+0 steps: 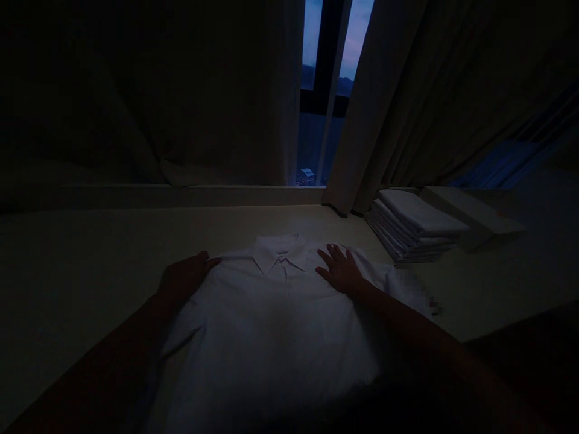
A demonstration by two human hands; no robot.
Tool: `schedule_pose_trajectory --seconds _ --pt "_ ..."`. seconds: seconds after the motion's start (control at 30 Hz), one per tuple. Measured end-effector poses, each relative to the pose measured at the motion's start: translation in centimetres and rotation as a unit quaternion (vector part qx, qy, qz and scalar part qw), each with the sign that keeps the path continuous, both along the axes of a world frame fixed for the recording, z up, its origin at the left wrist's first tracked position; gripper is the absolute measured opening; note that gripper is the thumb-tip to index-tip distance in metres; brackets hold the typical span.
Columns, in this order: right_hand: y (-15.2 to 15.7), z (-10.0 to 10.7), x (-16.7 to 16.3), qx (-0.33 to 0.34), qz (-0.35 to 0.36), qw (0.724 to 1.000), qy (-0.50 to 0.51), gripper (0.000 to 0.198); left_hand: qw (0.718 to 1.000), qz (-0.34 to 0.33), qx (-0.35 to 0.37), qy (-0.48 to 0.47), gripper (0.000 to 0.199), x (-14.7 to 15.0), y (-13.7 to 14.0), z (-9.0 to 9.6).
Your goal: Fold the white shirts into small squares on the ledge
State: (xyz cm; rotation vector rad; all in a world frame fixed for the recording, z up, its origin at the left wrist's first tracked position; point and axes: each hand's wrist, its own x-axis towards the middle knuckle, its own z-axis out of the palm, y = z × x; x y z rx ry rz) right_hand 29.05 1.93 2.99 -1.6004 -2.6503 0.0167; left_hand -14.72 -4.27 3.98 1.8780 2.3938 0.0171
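A white collared shirt (275, 325) lies front side up on a pale flat surface, its collar toward the window. At the shoulder on the left, my left hand (187, 277) is closed, pinching the fabric between thumb and fingers. My right hand (339, 271) rests flat on the opposite shoulder with its fingers spread. The sleeve on the left hangs down beside the body of the shirt, while the one on the right reaches out past my forearm. The lower part of the shirt fades into shadow.
Folded white cloths form a stack (416, 223) at the right, with a pale box (474, 211) beside it. Behind the surface (90, 253) hang dark curtains (181, 90), parted at a window (325, 90). The room is very dim.
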Motion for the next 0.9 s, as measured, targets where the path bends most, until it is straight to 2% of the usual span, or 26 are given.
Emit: schedule_pose_trajectory --seconds 0.17,0.3,0.4,0.47,0.53,0.6,0.7,0.8,0.9 --pt "-0.1 0.0 -0.3 0.004 0.007 1.000 -0.011 0.069 0.999 0.026 0.005 -0.018 0.060 -0.4 1.6 -0.4" --pt "-0.1 -0.1 -0.3 0.006 0.003 1.000 -0.008 0.068 0.999 0.019 -0.021 -0.029 0.065 0.2 2.6 0.7" --pt "-0.1 -0.3 -0.2 0.011 -0.003 1.000 -0.002 0.067 0.999 -0.005 0.047 -0.012 0.061 2.6 1.5 2.2" --pt "-0.1 -0.2 -0.2 0.011 -0.008 1.000 0.000 0.065 0.993 -0.006 0.120 0.007 0.061 5.7 -0.9 2.9" --pt "-0.3 0.2 -0.6 0.017 -0.016 1.000 0.001 0.062 0.988 -0.026 0.151 -0.020 0.061 9.6 -4.7 2.7" --pt "-1.0 0.8 -1.8 0.033 -0.004 0.999 0.007 0.058 0.988 -0.086 0.110 -0.070 0.063 13.7 -9.3 1.5" --pt "-3.5 1.4 -4.9 0.050 0.036 0.997 0.044 0.049 0.989 -0.094 0.058 -0.096 0.071 18.0 -15.5 -1.1" --pt "-7.4 1.0 -8.4 0.008 0.084 0.993 0.078 0.044 0.993 -0.073 0.051 -0.079 0.072 19.4 -18.9 -2.9" --pt "-10.6 0.0 -10.5 -0.020 0.119 0.989 0.090 0.046 0.995 -0.062 0.068 -0.047 0.074 19.2 -20.0 -3.7"
